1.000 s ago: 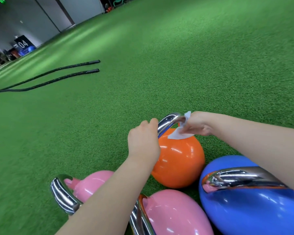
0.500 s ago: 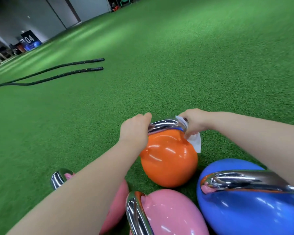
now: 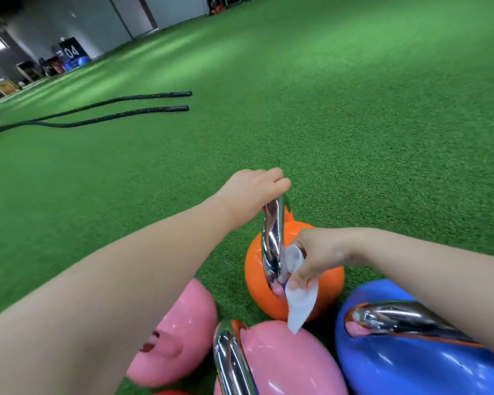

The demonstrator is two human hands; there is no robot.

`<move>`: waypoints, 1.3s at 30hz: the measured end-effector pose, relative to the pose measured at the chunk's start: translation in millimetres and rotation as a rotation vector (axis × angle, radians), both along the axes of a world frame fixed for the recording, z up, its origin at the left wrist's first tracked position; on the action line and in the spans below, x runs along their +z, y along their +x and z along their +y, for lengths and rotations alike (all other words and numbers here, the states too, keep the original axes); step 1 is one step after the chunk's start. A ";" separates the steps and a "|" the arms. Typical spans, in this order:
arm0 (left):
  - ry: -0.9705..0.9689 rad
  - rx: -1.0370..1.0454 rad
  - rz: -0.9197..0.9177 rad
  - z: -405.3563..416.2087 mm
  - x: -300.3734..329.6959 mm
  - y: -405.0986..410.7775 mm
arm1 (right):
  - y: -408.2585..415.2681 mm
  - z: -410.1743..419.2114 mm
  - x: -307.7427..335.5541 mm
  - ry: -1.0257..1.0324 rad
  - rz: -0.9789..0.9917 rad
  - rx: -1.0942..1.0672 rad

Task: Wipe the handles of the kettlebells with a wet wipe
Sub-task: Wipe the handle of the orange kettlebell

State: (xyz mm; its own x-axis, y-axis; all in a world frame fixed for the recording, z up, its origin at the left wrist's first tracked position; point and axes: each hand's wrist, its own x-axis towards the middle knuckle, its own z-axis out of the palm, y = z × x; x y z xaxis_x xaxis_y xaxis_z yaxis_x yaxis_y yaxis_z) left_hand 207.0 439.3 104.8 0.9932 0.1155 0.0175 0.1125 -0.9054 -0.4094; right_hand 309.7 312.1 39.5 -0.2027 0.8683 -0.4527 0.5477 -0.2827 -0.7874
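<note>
Left hand (image 3: 254,185) gripping the top of the orange kettlebell's (image 3: 322,283) chrome handle (image 3: 273,240), right hand (image 3: 315,256) pinching a white wet wipe (image 3: 300,305) against the handle's near side, kettlebell on green turf (image 3: 354,124) beside pink kettlebells (image 3: 283,363) and a blue kettlebell (image 3: 411,369)

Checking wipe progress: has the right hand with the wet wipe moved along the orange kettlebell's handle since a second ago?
Yes. The right hand with the wet wipe went from the handle's top down its near side, toward the orange kettlebell's body.

Four kettlebells sit on the turf: two pink (image 3: 174,332) (image 3: 283,363), one orange (image 3: 328,283), one blue (image 3: 411,363) (a red sliver at the bottom edge can't be identified). One wet wipe (image 3: 300,303), two black ropes (image 3: 120,99) (image 3: 126,116), two hands (image 3: 251,186) (image 3: 317,255).
</note>
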 end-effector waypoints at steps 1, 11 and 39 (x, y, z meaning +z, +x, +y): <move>0.021 -0.024 0.028 -2.5 1.7 5.5 | -0.6 -1.2 -2.7 -0.007 0.049 -0.015; -0.356 0.384 -0.237 -28.2 -9.5 -2.2 | -1.1 -6.1 -10.2 -0.118 0.389 -0.153; -0.634 0.878 -0.294 -84.2 -36.9 -47.2 | -4.3 38.6 39.4 0.622 -0.824 0.048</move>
State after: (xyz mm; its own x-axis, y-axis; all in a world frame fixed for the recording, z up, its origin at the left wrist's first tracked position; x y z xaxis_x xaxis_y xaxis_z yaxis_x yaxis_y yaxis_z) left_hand 159.8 355.2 68.0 0.5301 0.8448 -0.0729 0.8307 -0.5001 0.2448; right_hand 305.4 350.7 78.9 -0.0734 0.9955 0.0596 0.9832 0.0823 -0.1627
